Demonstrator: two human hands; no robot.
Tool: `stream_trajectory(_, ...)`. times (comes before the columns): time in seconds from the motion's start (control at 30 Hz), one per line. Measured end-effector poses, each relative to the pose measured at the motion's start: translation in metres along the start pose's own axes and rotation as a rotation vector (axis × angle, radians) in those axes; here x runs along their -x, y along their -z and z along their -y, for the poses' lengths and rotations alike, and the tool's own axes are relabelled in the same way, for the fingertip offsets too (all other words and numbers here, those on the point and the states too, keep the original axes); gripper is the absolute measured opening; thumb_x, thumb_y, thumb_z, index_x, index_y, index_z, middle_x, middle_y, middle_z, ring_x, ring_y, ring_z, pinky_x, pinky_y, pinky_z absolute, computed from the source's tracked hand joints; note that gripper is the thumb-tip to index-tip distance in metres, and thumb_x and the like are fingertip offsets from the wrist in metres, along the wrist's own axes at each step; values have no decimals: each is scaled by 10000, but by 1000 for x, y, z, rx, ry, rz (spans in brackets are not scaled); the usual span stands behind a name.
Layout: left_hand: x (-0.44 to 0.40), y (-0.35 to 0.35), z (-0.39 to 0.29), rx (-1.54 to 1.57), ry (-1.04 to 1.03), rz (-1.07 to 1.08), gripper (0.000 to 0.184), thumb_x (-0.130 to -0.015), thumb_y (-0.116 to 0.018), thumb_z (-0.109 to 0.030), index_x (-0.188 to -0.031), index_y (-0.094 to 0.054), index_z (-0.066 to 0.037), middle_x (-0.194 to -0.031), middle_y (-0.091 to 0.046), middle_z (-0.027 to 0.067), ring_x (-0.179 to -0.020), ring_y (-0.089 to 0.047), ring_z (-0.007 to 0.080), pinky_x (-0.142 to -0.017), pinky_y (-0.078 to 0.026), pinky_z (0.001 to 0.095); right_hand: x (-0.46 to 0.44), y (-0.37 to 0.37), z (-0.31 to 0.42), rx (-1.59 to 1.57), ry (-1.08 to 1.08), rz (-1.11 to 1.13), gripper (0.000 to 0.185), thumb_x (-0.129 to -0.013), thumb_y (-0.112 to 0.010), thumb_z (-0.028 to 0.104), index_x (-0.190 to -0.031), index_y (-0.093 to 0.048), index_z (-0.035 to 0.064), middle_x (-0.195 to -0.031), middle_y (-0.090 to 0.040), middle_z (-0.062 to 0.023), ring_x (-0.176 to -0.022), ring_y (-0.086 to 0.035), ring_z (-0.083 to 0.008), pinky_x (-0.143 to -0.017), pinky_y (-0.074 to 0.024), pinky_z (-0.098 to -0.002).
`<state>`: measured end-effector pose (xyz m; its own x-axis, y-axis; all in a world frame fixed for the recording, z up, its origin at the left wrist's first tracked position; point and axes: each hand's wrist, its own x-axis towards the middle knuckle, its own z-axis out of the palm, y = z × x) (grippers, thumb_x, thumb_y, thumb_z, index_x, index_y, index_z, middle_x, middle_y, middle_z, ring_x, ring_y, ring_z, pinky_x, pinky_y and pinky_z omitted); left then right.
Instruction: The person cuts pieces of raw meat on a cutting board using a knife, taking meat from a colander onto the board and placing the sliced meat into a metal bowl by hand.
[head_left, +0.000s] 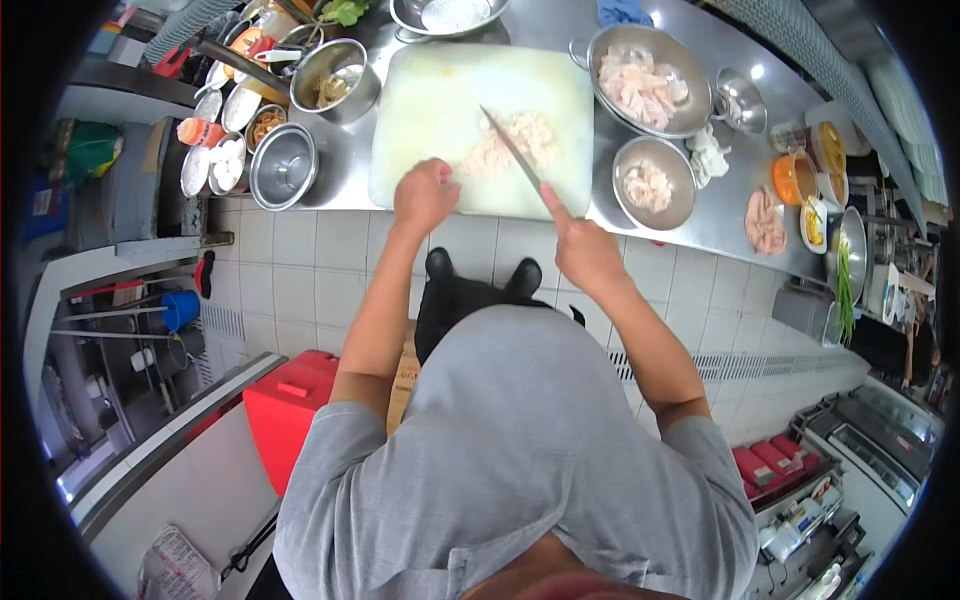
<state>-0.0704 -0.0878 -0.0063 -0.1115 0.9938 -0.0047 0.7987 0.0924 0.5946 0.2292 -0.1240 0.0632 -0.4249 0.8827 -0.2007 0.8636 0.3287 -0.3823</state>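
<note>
My right hand (590, 255) is closed round the handle of a kitchen knife (512, 148), index finger stretched along it. The blade points up and left, over a pile of chopped pale raw meat (535, 138) that looks like chicken. Under the pile lies a large whitish cutting board (420, 110). At the board's near left edge is my left hand (427, 195), its fingers curled in and nothing visible in them. It is left of the meat and apart from the knife.
Right of the board stand a colander (697, 118) of larger raw meat pieces and a steel bowl (680, 205) of cut pieces. A white cloth (708, 157) and raw meat (765, 222) lie farther right. Left are an empty steel bowl (283, 168) and a steel pot (355, 100).
</note>
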Motion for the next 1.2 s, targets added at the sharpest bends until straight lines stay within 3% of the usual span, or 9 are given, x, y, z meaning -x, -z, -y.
stream_trajectory(0.17,6,17,23,-75,68,-86,480,-778,-858,-204,-1195,-676,-51,-1147,-679,160,-1007,-695,346,-892,-568,455,13,25,-15,18,-88,-143,977,-808,-591,-55,-1701,-266,172,-742,-680,-210,-651,-684,-374,-620,-544,-509)
stream_trajectory(0.27,5,20,44,-173,129,-55,630,-751,-872,-183,-1300,-617,-12,-1231,-631,217,-1104,-652,384,-953,-551,469,15,7,-30,87,-216,-80,988,-811,-601,-49,-1706,-250,179,-789,-691,-212,-660,-695,-375,-620,-559,-509)
stream_trajectory(0.43,-12,-5,21,-95,2,-19,524,-729,-816,-73,-1209,-626,19,-1145,-648,247,-1115,-630,421,-966,-542,485,-2,-23,1,104,-65,-37,1008,-799,-619,-43,-1707,-249,190,-798,-683,-202,-666,-702,-371,-632,-584,-495)
stream_trajectory(0.57,-26,-18,6,65,-14,2,463,-762,-818,-21,-1206,-694,20,-1095,-714,166,-861,-728,237,-809,-605,362,-3,-1,5,109,65,3,927,-843,-607,4,-1694,-286,183,-830,-701,-198,-673,-719,-356,-615,-592,-484)
stream_trajectory(0.77,-35,-5,26,350,3,-27,471,-791,-771,-25,-1252,-680,5,-1128,-719,166,-858,-728,232,-814,-604,353,-26,-2,-17,242,16,-24,935,-838,-618,16,-1694,-283,185,-859,-707,-190,-653,-715,-332,-576,-577,-464)
stream_trajectory(0.87,-52,14,39,146,-64,-65,523,-783,-757,-38,-1297,-660,-15,-1176,-702,165,-862,-720,230,-824,-601,359,-17,3,-7,245,91,65,951,-829,-633,12,-1694,-274,176,-863,-706,-187,-658,-707,-337,-584,-574,-461)
stream_trajectory(1.0,-74,17,34,-4,-182,102,623,-758,-697,10,-1374,-616,-33,-1311,-625,177,-1097,-677,322,-957,-566,403,24,2,2,47,-2,-68,926,-837,-636,-3,-1684,-291,142,-852,-702,-185,-692,-703,-360,-613,-570,-482)
stream_trajectory(1.1,-79,7,17,-96,-341,176,657,-739,-665,36,-1389,-608,-38,-1334,-593,182,-1196,-620,386,-1024,-536,434,60,-9,17,-45,-245,-135,889,-845,-617,-16,-1671,-315,111,-835,-696,-190,-717,-699,-380,-644,-566,-504)
stream_trajectory(1.2,-75,1,-7,-67,-330,313,591,-768,-634,51,-1353,-626,-33,-1361,-585,199,-1248,-593,425,-1073,-520,453,78,-35,42,-64,-366,-154,869,-844,-619,-5,-1658,-332,85,-826,-696,-199,-724,-704,-392,-664,-571,-516)
